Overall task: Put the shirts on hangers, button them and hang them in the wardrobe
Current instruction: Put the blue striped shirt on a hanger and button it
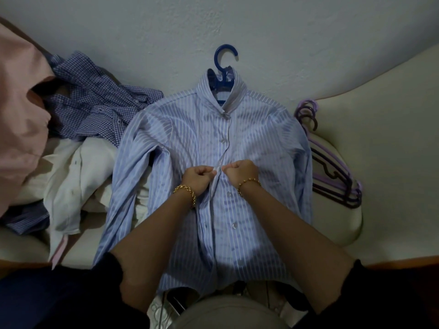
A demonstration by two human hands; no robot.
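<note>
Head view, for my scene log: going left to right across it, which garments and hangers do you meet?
pink garment → blue checked shirt → striped shirt on its blue hanger → stack of purple hangers. The white garment overlaps the checked shirt, so it is left out.

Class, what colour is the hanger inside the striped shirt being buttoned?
Dark blue: the hanger shows its hook above the striped shirt's collar, seen best in the head view.
</note>
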